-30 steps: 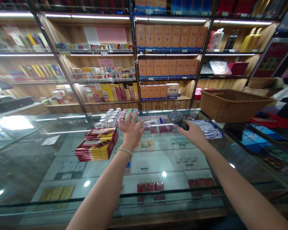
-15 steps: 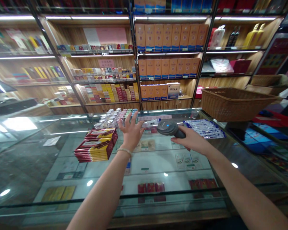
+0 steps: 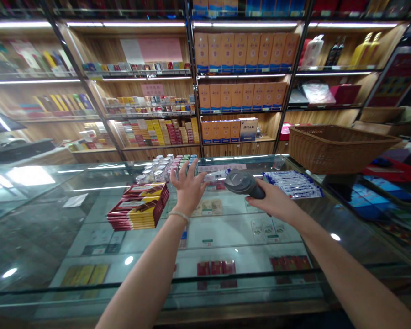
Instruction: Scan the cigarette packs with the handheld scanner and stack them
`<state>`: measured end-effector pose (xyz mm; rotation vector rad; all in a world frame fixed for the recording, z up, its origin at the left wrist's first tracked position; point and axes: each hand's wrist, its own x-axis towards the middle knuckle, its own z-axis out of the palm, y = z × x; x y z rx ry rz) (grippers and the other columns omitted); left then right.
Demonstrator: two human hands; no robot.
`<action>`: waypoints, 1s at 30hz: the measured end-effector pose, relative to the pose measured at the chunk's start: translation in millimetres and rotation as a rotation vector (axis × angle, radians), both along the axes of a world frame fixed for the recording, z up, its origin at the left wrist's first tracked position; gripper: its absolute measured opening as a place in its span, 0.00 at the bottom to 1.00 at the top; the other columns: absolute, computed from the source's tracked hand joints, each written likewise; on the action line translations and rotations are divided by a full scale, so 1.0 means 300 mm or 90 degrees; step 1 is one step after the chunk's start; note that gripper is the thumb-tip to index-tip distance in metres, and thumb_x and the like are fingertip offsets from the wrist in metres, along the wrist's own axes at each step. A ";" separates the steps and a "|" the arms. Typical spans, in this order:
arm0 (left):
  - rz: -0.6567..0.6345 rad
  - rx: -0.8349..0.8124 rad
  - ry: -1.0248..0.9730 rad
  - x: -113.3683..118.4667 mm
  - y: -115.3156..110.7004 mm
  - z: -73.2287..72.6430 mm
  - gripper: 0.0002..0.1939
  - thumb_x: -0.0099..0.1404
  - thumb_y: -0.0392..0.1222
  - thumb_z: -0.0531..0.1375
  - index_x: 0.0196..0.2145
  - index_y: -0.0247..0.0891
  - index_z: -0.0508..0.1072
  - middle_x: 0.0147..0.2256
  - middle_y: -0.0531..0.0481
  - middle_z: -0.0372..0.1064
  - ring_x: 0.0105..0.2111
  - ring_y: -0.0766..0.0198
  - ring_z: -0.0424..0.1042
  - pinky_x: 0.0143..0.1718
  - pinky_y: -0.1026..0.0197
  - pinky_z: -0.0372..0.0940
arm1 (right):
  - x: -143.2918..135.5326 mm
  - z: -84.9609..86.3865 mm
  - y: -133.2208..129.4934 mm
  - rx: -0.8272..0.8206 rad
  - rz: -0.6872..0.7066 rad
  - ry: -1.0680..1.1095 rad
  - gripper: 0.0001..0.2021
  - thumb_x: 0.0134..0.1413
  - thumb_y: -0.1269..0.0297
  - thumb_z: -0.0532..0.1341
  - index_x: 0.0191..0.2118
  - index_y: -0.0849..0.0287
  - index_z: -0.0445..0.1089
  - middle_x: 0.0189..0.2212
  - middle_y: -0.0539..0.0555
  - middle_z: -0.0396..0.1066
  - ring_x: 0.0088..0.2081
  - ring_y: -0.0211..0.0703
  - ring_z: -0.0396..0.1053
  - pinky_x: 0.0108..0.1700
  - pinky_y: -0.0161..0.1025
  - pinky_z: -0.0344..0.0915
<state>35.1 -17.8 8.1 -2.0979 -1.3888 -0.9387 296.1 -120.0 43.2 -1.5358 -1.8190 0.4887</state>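
At the middle of the glass counter, my left hand [image 3: 187, 185] pinches the left end of a slim white-and-blue packet [image 3: 216, 175] between thumb and forefinger. Its other fingers are spread. My right hand [image 3: 270, 198] is wrapped around the handle of a dark grey barcode scanner [image 3: 240, 182], whose head is by the packet's right end. Left of my left hand lie stacked red-and-yellow chocolate packs [image 3: 139, 208]. Behind it stand several small clear-and-coloured containers [image 3: 160, 167]. A pile of similar white-and-blue packets [image 3: 291, 184] lies right of the scanner.
The glass counter [image 3: 222, 237] has boxes displayed beneath it. A wicker basket [image 3: 340, 148] stands at the back right. Shelves with orange boxes [image 3: 241, 97] and bottles [image 3: 335, 52] rise behind. A paper slip [image 3: 76, 200] lies at the left.
The blue light on the scanner has gone out. Both hands stay nearly in place, still holding the packet and the scanner.
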 end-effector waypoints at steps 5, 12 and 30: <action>-0.008 -0.001 -0.005 0.001 -0.001 0.004 0.11 0.66 0.43 0.67 0.46 0.50 0.81 0.72 0.47 0.58 0.71 0.39 0.54 0.69 0.23 0.35 | 0.010 -0.015 0.010 0.037 -0.012 0.007 0.20 0.53 0.55 0.67 0.51 0.53 0.71 0.43 0.54 0.81 0.45 0.53 0.79 0.47 0.44 0.73; -0.007 -0.002 -0.004 -0.001 0.000 0.000 0.11 0.66 0.44 0.67 0.47 0.50 0.81 0.72 0.48 0.58 0.71 0.39 0.53 0.69 0.24 0.34 | 0.075 -0.062 0.066 0.088 -0.073 -0.008 0.26 0.62 0.49 0.60 0.63 0.50 0.62 0.51 0.56 0.79 0.51 0.57 0.78 0.52 0.51 0.72; -0.019 -0.018 -0.028 -0.006 -0.015 0.011 0.11 0.67 0.44 0.66 0.47 0.50 0.81 0.72 0.46 0.58 0.71 0.38 0.53 0.69 0.22 0.33 | 0.056 -0.153 0.121 0.036 -0.090 -0.386 0.27 0.67 0.57 0.61 0.67 0.61 0.63 0.54 0.65 0.77 0.56 0.56 0.75 0.53 0.45 0.70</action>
